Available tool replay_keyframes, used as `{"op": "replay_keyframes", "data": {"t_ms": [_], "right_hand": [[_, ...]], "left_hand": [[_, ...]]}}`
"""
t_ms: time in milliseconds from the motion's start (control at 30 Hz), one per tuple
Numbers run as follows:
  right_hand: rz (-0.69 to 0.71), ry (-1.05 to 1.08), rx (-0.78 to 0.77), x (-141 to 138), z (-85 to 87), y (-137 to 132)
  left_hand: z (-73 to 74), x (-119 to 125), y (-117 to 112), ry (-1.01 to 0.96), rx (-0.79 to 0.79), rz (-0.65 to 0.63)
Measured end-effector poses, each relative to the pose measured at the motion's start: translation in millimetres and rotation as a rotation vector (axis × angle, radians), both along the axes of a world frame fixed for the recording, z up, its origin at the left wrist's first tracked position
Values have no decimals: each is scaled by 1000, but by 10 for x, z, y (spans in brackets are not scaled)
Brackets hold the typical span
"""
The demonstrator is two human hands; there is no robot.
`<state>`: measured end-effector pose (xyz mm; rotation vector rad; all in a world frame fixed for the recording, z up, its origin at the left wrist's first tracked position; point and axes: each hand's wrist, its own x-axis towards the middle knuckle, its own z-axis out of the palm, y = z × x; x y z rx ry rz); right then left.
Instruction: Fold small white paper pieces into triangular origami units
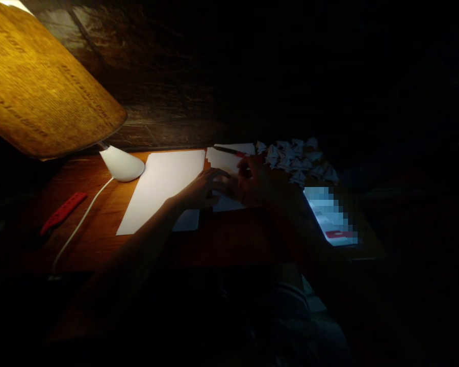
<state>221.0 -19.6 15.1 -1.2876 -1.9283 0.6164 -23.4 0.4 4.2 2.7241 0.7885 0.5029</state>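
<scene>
My left hand [211, 184] reaches over the right edge of a stack of white paper sheets [168, 178], its fingers curled toward my right hand. My right hand [255, 176] is bent inward with its fingers drawn together, over a smaller stack of white paper [225, 162]. The fingertips of both hands meet in deep shadow, and what they hold is too dark to make out. Just beyond my right fingers lies a slim knife-like tool [229, 151] with a dark blade and a reddish handle, across the smaller stack; whether the fingers touch it is unclear.
Many small folded paper pieces [290, 155] are heaped at the back right. A lit phone [325, 216] lies in front of them. On the left stand a lamp with a white base [122, 164] and yellow shade [49, 81], its cord [82, 224], and a red power strip [63, 211].
</scene>
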Motion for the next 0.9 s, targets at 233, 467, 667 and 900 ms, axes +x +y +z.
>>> {"op": "replay_keyframes", "data": {"t_ms": [233,467,667,900], "right_hand": [[148,18,-112,-22,12,-51],[224,-76,-23,-20,-122,11],[263,-57,-43,-43,-102,-18],[292,-65,-49,-57,-38,-59]], "left_hand": [[21,-2,-13,9,9,-6],[-11,11,-3,7,25,20],[-15,23,-1,25,23,27],[4,26,10,52,23,29]]}}
